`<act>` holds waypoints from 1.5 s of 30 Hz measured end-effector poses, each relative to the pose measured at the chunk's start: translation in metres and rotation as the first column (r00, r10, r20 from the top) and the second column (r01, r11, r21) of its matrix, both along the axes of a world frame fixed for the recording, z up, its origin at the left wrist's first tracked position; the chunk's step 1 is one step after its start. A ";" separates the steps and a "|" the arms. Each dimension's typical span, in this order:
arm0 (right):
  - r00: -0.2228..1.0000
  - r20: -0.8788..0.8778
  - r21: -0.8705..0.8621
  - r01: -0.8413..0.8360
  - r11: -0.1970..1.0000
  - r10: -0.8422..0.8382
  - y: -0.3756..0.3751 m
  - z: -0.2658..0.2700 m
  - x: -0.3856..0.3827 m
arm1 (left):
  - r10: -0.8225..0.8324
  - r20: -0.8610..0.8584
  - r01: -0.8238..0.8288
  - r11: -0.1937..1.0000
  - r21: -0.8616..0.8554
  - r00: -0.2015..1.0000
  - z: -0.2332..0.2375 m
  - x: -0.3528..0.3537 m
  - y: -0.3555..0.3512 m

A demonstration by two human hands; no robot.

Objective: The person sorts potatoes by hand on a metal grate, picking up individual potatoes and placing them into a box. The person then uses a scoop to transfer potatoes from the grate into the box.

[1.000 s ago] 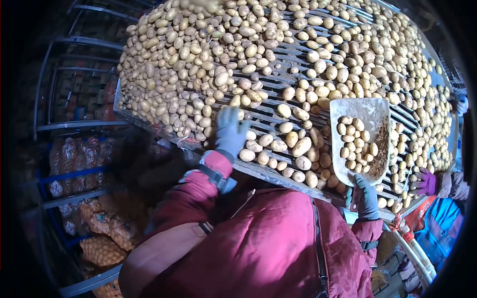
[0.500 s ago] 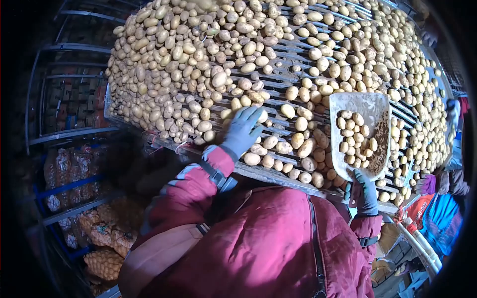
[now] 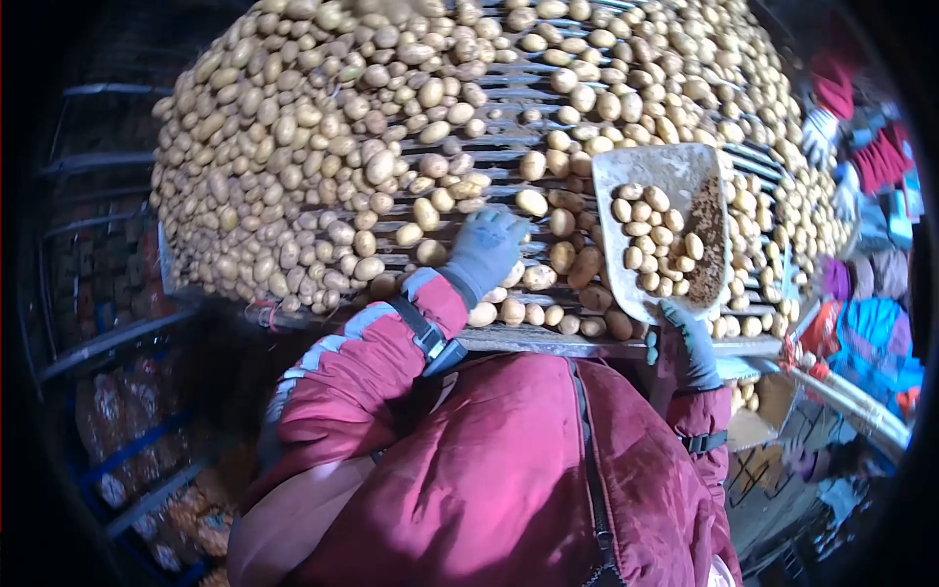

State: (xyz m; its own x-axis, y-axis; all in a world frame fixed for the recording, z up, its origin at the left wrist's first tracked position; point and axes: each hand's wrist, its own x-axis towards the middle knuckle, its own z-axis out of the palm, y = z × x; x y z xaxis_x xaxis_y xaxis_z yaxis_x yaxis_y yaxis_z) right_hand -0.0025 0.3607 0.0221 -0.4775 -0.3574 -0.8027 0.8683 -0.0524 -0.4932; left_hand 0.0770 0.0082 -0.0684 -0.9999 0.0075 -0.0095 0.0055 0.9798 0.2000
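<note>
My left hand [image 3: 486, 252], in a grey-blue glove, rests low among the potatoes on the slatted table, its fingers curled down. Whatever lies under those fingers is hidden; a pale potato [image 3: 531, 203] sits just beyond them. My right hand [image 3: 691, 344], gloved in grey and green, is closed round the handle of a worn whitish scoop [image 3: 608, 210]. Several small potatoes [image 3: 653, 230] lie inside the scoop, and brown dirt coats its right side. The scoop rests over the potatoes, its mouth pointing away from me.
A large heap of potatoes [image 3: 284, 157] covers the table's left, with more spread along the right. Dark slats [image 3: 504, 122] show between them. Metal rails [image 3: 108, 342] and filled net sacks stand lower left. Other people's gloved hands [image 3: 820, 135] work at the far right edge.
The view has shifted, so the table and scoop sit further left and slightly higher in the picture. My left fingers, spread before, have curled in. The right hand keeps its hold on the scoop.
</note>
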 end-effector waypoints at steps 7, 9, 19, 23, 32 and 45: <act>0.993 0.022 0.016 0.117 0.993 -0.117 -0.001 0.009 0.047 | -0.097 0.106 0.052 0.930 0.365 0.990 0.000 -0.015 -0.033; 0.989 -0.063 0.068 0.140 0.988 -0.136 -0.001 -0.016 0.065 | -0.028 0.065 -0.001 0.911 0.413 0.997 0.033 -0.030 -0.033; 0.900 -0.131 -0.215 0.383 0.898 -0.415 -0.014 0.007 0.107 | -0.449 -0.089 0.349 0.540 0.766 0.889 0.145 -0.122 0.142; 0.948 -0.042 -0.011 0.314 0.949 -0.314 -0.007 -0.027 0.111 | -0.828 -0.238 0.649 0.185 0.738 0.507 0.162 -0.063 0.283; 0.932 -0.064 0.022 0.360 0.933 -0.358 0.010 -0.030 0.123 | -0.820 -0.019 0.545 0.361 0.757 0.571 0.108 -0.084 0.271; 0.883 0.012 -0.102 0.468 0.878 -0.470 0.042 -0.026 0.113 | 0.017 -0.186 0.025 0.975 0.219 0.982 0.051 -0.106 -0.073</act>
